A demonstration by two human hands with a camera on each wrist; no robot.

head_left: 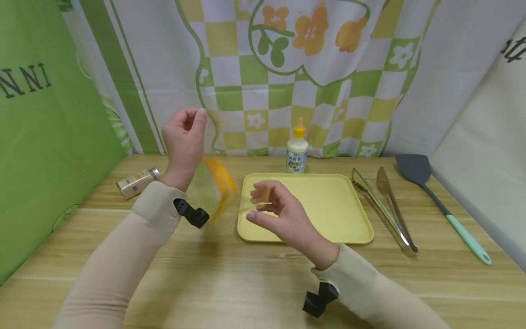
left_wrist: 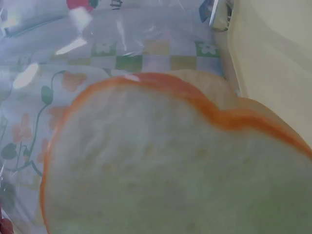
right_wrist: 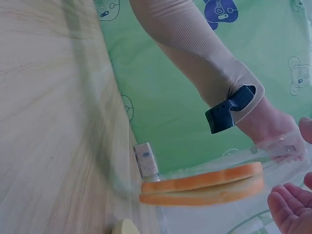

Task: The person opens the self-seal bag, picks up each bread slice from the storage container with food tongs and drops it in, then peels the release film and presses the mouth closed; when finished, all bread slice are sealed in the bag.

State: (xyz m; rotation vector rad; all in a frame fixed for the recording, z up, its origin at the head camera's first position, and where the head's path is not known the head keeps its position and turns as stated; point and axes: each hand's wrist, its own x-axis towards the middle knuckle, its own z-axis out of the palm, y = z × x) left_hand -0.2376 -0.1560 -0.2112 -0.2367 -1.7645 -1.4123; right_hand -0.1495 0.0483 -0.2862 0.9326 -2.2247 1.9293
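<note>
My left hand [head_left: 185, 137] is raised at the left, pinching the top of a clear plastic bag [right_wrist: 287, 152]. Inside the bag hang bread slices [right_wrist: 202, 186] with orange-brown crusts, lying face to face in the right wrist view. A pale bread face [left_wrist: 146, 156] fills much of the left wrist view. From the head, only a blurred crust edge [head_left: 223, 183] shows past the left wrist. Over the left part of a yellow tray [head_left: 328, 205], my right hand [head_left: 283, 212] hovers with loosely bent fingers and holds nothing. It is apart from the bag.
A squeeze bottle [head_left: 297, 153] with a yellow cap stands behind the tray. Metal tongs [head_left: 382, 219] and a dark spatula [head_left: 437, 198] with a mint handle lie at the right. On the left lies a seasoning jar [head_left: 137, 183]. Fabric walls surround the wooden table [head_left: 230, 283].
</note>
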